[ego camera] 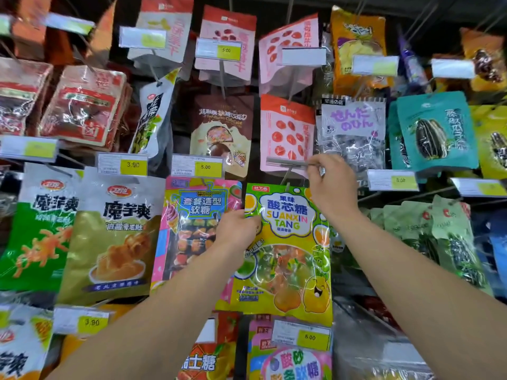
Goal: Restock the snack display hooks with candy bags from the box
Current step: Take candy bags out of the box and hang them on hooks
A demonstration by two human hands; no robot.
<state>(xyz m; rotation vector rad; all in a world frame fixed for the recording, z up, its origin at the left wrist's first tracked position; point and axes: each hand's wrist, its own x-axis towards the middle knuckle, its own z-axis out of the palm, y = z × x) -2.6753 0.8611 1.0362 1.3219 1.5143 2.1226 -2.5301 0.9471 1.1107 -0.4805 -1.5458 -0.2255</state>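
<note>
A green and yellow candy bag (pixel 290 242) marked SUANXIN TANG hangs in the middle of the display, its top hole at a metal hook (pixel 286 178). My left hand (pixel 237 229) grips the bag's left edge. My right hand (pixel 327 179) is raised above the bag's top right corner and pinches the flipped-up price tag holder (pixel 285 161) at the hook's front end. The box is not in view.
Snack bags hang on hooks all around: a pink gummy bag (pixel 192 223) just left, a pink and red bag (pixel 285 133) above, green bags (pixel 428 226) to the right, a pink bag (pixel 290 360) below. Yellow price tags (pixel 207 168) jut out from the hooks.
</note>
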